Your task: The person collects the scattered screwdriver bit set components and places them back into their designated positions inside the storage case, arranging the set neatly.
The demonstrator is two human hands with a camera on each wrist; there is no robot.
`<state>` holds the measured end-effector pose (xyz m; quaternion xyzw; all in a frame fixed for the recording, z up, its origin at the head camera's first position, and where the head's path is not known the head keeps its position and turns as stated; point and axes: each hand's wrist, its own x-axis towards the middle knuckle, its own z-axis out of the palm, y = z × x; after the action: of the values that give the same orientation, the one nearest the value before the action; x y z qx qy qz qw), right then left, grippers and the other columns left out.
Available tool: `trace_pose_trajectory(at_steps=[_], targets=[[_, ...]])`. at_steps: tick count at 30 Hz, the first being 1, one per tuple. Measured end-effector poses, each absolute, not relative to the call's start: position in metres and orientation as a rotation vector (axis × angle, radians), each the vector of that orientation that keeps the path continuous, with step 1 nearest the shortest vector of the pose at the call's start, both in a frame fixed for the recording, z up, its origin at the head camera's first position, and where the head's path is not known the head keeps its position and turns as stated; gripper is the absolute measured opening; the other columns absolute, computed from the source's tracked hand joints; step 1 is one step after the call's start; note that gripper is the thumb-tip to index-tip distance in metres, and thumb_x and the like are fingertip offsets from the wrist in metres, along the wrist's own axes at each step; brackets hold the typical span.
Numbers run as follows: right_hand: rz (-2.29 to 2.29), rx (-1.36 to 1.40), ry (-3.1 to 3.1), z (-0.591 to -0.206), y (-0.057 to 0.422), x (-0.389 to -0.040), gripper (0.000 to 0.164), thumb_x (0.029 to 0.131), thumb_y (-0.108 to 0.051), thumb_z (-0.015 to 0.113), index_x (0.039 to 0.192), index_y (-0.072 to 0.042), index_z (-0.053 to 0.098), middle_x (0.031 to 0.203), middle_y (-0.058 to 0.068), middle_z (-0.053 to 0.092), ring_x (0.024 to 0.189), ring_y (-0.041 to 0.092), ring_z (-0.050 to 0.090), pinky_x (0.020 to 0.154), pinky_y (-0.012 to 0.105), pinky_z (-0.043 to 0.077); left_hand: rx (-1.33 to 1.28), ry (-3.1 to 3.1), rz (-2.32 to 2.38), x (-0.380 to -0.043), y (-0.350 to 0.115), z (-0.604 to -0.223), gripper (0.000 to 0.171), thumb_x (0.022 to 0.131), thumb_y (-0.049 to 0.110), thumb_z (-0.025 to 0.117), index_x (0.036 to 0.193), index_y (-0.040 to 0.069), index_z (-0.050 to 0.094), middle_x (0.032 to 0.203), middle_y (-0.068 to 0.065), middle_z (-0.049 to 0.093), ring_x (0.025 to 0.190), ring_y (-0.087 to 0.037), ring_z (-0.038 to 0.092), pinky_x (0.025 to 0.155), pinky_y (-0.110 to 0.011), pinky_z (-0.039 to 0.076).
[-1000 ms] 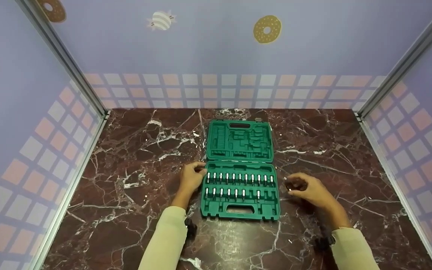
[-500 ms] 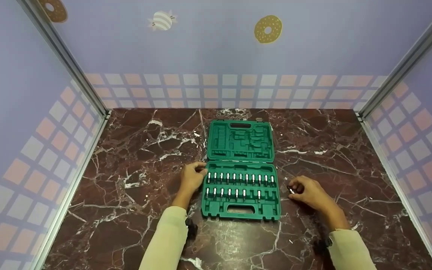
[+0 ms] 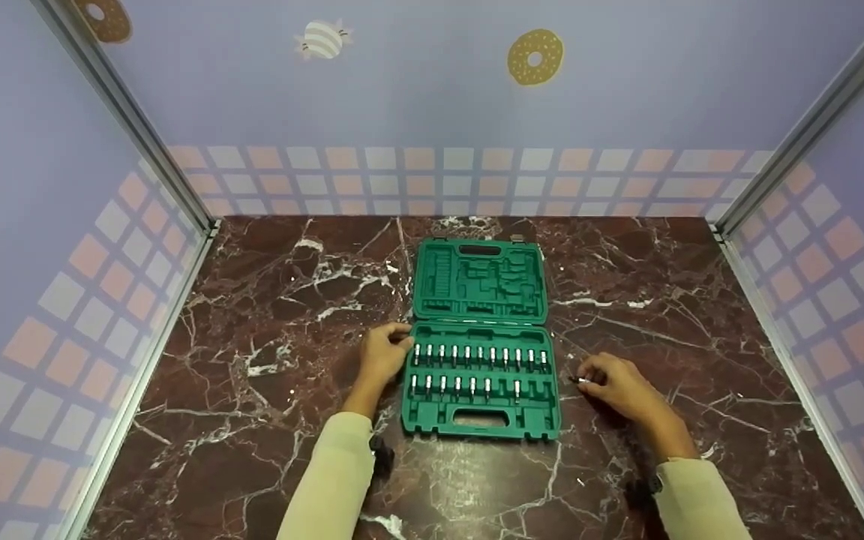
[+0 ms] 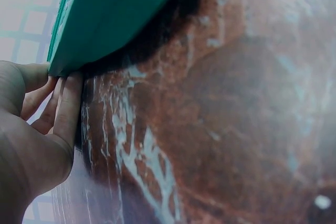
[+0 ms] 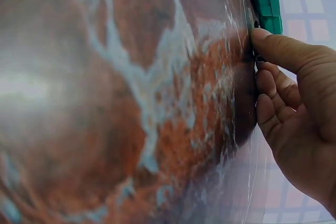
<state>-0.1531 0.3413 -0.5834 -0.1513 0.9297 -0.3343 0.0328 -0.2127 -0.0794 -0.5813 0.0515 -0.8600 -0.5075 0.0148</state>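
Note:
A green socket case (image 3: 477, 431) lies unfolded on the marble table. Two rows of chrome bit sockets (image 3: 457, 388) stand in its near half. The lower row has bare slots toward its right end. My left hand (image 3: 384, 354) rests against the case's left edge near the hinge; in the left wrist view, straight fingers (image 4: 67, 108) touch the side wall and the thumb is at the rim. Right of the case, my right hand (image 3: 618, 384) pinches a small bit socket (image 3: 580, 380) between thumb and fingertips, its dark tip pointing left. In the right wrist view the fingers mostly hide it.
The case's lid half (image 3: 481, 281) lies flat behind, its moulded recesses bare. Dark red marble (image 3: 297, 450) surrounds the case. A patterned back wall (image 3: 432, 180) and side walls bound the table.
The right hand's fingers have turned the small bit socket, so its dark tip now points left toward the case. The left hand and case stay put.

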Motion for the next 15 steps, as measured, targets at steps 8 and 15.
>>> trace_pose_trajectory(at_steps=[8, 15], targets=[[-1.021, -0.504, 2.869, -0.581, 0.342, -0.153, 0.008, 0.090, -0.007, 0.078, 0.093, -0.008, 0.071, 0.088, 0.002, 0.062, 0.077, 0.011, 0.059, 0.068, 0.027, 0.051, 0.149, -2.660, -1.602, -0.212, -0.080, -0.581, 0.018, 0.095, 0.009, 0.073, 0.111, 0.007, 0.079, 0.103, -0.011, 0.077, 0.099, -0.028, 0.070, 0.090, -0.046, 0.056], [-1.014, -0.447, 2.846, -0.571, 0.340, -0.153, 0.004, 0.096, -0.011, 0.073, 0.100, -0.009, 0.073, 0.097, 0.003, 0.067, 0.084, 0.012, 0.061, 0.075, 0.029, 0.052, 0.156, -2.653, -1.614, -0.211, -0.079, -0.581, 0.019, 0.096, 0.008, 0.073, 0.113, 0.006, 0.078, 0.106, -0.012, 0.076, 0.101, -0.028, 0.070, 0.091, -0.046, 0.056]])
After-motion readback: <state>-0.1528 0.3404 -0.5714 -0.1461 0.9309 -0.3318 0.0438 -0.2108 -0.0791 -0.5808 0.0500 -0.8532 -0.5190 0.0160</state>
